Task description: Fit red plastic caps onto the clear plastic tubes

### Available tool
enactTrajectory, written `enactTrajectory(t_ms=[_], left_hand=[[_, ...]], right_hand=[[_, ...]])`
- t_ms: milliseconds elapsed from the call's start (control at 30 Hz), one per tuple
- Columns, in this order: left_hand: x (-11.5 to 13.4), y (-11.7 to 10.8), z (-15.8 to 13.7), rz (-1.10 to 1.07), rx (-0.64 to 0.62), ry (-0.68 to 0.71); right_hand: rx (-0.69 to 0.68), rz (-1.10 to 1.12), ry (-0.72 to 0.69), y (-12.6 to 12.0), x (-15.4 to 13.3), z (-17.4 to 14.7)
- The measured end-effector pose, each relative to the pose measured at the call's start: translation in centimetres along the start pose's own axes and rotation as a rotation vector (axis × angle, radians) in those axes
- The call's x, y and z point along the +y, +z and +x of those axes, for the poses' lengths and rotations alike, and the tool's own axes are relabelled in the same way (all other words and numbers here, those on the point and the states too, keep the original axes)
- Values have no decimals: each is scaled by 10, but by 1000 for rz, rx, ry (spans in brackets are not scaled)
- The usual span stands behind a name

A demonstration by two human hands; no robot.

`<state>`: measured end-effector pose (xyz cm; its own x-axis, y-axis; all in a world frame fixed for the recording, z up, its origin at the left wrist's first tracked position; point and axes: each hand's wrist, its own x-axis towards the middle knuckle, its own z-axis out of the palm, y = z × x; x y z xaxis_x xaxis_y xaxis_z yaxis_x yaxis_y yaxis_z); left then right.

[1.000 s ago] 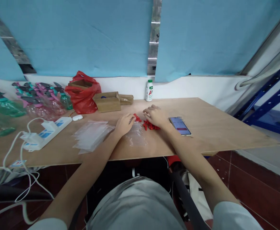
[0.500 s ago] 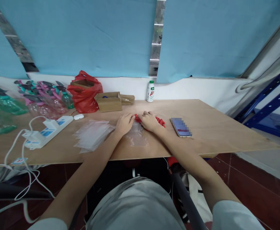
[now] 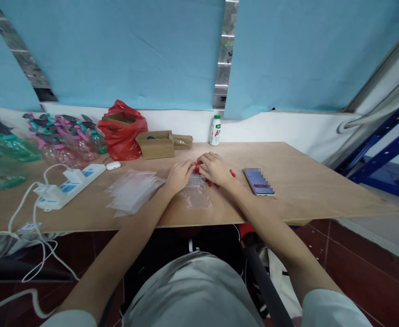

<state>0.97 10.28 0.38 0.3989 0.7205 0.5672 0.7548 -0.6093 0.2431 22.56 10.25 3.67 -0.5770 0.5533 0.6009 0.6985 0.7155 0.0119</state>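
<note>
My left hand (image 3: 180,176) is closed, its thumb and fingertips pinched at a small red piece (image 3: 197,168) at the far end of a row of thin clear rods. Opposite it, my right hand (image 3: 215,169) curls over from the right, fingertips closed at the same red piece. Exactly how the fingers grip is partly hidden. The clear rods (image 3: 197,195) lie side by side on the table, below and between my hands. More small red pieces (image 3: 232,173) lie beside and under my right hand, partly covered by it.
Clear plastic bags (image 3: 133,190) lie left of my left arm, near a power strip (image 3: 68,188) with white cables. A phone (image 3: 259,181) is at the right. Behind stand a red bag (image 3: 124,138), a cardboard box (image 3: 157,146), a white bottle (image 3: 215,131) and several spray bottles (image 3: 63,150).
My right hand has lifted slightly and its fingers have come up near my left fingertips. The red pieces around it have shifted; fewer show to its right, and some now show below it.
</note>
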Motion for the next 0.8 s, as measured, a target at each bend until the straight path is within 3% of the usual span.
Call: enactTrajectory(t_ms=[267,533,800], left_hand=[[10,-6,-2,103,-129,-84],[20,-15,1,154,-168,-96],[13,-11,2,147,-151,-38]], right_hand=[[-13,111,105,8,-5,-1],[53,190,57,5,-5,0],[88,189,10,7,-3,2]])
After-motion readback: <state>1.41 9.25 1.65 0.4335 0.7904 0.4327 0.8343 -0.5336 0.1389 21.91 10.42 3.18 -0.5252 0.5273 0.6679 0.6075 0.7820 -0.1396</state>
